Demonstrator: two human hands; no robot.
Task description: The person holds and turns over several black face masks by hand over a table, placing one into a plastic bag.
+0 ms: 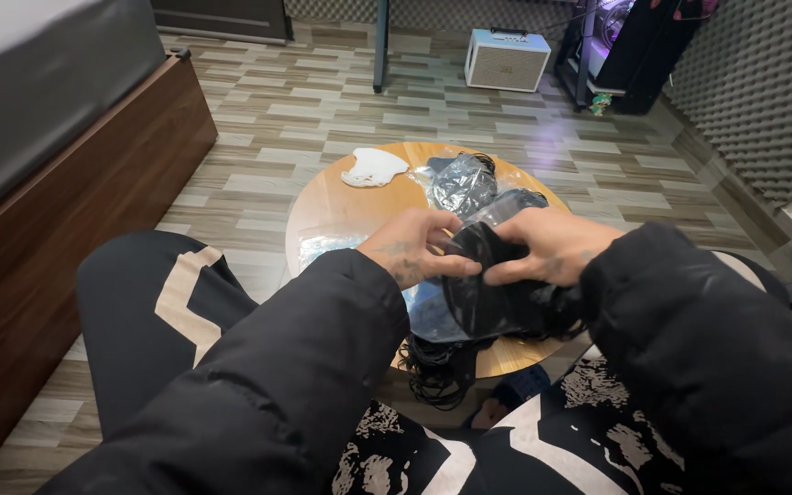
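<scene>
We see a stack of black face masks (492,293) held just above the near edge of a small round wooden table (341,206), with a clear plastic sleeve (428,316) partly around its lower left side. Loose black ear loops (437,371) hang from the stack over the table's near rim.

Our left hand (414,246) comes in from the lower left, forearm in a black puffy sleeve (277,367), wrist bent a little inward. Its fingers are curled narrow, thumb and fingertips pinched on the upper left edge of the top mask. Our right hand (552,243) reaches in from the right, back of the hand up, fingers closed down over the top edge of the same stack, its fingertips almost meeting those of the left hand.

Farther out on the table lie a crumpled clear bag of black masks (465,183), a white mask (373,168) near the far left rim, and an empty clear wrapper (327,246) to the left. Beyond the table, on the wood-patterned floor (268,119), stands a small pale boxy speaker (506,60). A dark wooden bed frame (66,247) runs along the left.
</scene>
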